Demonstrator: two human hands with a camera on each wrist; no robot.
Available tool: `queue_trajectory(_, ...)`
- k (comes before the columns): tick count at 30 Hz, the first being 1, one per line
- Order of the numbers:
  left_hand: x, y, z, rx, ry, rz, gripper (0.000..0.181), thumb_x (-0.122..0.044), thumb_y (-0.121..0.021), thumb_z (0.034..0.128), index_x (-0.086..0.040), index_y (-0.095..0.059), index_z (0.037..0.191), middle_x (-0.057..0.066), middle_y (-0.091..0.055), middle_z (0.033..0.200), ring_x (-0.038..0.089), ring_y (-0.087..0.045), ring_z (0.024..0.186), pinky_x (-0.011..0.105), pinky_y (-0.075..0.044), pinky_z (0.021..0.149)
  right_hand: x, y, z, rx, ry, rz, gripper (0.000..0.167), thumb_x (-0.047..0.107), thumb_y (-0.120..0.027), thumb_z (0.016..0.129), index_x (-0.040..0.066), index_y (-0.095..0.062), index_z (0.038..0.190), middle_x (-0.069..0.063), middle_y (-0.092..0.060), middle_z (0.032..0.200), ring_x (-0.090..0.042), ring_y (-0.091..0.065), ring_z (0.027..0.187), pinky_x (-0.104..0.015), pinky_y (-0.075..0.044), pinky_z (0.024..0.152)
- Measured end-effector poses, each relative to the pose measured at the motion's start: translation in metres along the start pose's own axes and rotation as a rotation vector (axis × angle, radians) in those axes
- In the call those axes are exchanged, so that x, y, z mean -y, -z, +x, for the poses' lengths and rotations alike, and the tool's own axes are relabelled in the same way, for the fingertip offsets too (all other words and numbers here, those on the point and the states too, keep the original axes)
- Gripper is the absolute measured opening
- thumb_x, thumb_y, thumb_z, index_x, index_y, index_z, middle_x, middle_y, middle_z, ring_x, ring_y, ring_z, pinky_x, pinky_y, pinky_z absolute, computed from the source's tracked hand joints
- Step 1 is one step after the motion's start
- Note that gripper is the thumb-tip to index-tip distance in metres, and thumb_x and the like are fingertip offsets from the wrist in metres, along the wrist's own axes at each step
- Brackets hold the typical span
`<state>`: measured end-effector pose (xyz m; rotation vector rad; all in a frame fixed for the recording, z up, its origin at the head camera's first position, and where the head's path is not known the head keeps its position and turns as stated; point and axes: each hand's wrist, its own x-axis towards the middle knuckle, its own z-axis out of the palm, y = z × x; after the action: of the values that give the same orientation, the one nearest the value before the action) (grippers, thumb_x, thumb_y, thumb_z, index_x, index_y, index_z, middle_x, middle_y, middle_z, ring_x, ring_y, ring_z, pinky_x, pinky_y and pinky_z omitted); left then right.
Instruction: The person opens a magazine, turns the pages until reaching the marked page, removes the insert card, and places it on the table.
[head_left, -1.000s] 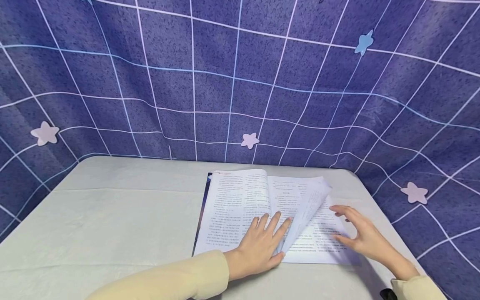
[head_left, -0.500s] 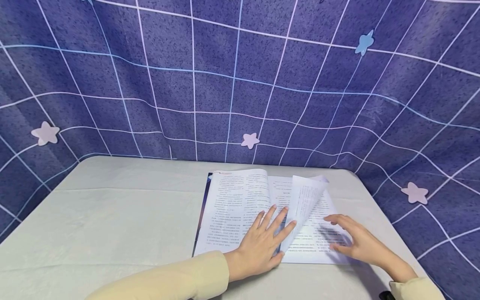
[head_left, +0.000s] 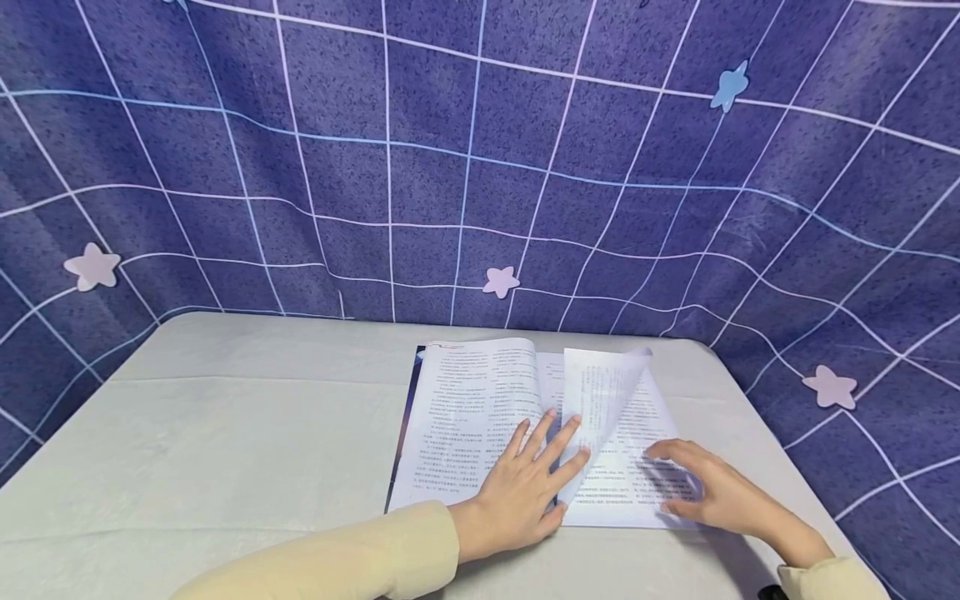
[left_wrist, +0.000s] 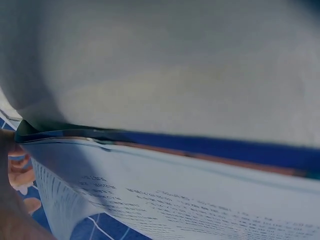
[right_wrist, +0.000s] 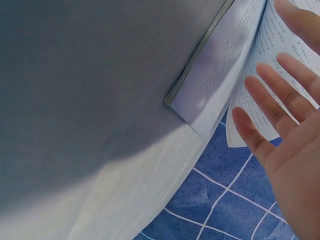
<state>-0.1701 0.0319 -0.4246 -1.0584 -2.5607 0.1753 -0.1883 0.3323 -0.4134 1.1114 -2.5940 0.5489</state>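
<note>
Book (head_left: pixel 510 396) lies open near right edge of table (head_left: pixel 225 433), my left hand (head_left: pixel 517 492) spread on it, right hand (head_left: pixel 727 492) hovers, fingers apart

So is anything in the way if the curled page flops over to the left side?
Maybe: the left grip lies across the middle of the book, by the lower part of the curled page. Nothing visible stands between the right grip and that page.

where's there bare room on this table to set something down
Widest is the tabletop left of the open book, between backdrop and left sleeve. A narrow strip separates book and backdrop. The book is crowded: left hand on it, right hand close.
</note>
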Motion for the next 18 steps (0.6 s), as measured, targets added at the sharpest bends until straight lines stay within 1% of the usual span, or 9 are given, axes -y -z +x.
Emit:
queue_trajectory(5,0.0003,-0.0011,-0.0001,0.021,-0.001,-0.024,0.063,-0.05,-0.043,0.087,-0.028,-0.026,0.144,0.011,0.004,0.154,0.036,-0.005,0.14,0.052,-0.018,0.109,0.0023,0.0006,-0.0025,0.034,-0.01,-0.019,0.066,0.018,-0.083,0.053,0.009,-0.059,0.113,-0.006,-0.061,0.112,-0.017,-0.052,0.106,-0.002,-0.019,0.096)
queue_trajectory(11,0.0016,-0.0021,-0.0004,0.024,-0.007,-0.045,0.059,-0.048,-0.043,0.0878,-0.032,-0.029,0.142,0.011,0.0,0.154,0.038,-0.006,0.14,0.053,-0.018,0.109,0.0034,-0.0006,-0.0042,0.063,0.014,-0.029,0.064,0.025,-0.083,0.053,0.011,-0.06,0.111,-0.004,-0.06,0.113,-0.02,-0.052,0.104,-0.003,-0.019,0.096)
queue_trajectory(15,0.0024,-0.0029,-0.001,0.022,-0.016,-0.049,0.056,-0.048,-0.042,0.0881,-0.035,-0.029,0.142,0.011,-0.003,0.154,0.038,-0.008,0.14,0.054,-0.018,0.108,0.004,-0.0016,-0.0044,0.102,0.002,-0.031,0.061,0.031,-0.082,0.054,0.016,-0.06,0.11,-0.002,-0.058,0.114,-0.02,-0.052,0.104,-0.007,-0.025,0.095)
queue_trajectory(18,0.003,-0.0033,-0.0011,0.025,-0.016,-0.054,0.055,-0.047,-0.042,0.0884,-0.037,-0.031,0.141,0.011,-0.005,0.154,0.038,-0.009,0.14,0.054,-0.019,0.108,0.004,-0.0018,-0.0045,0.121,-0.008,-0.034,0.061,0.034,-0.082,0.054,0.017,-0.061,0.108,-0.003,-0.058,0.115,-0.021,-0.052,0.105,-0.011,-0.029,0.093)
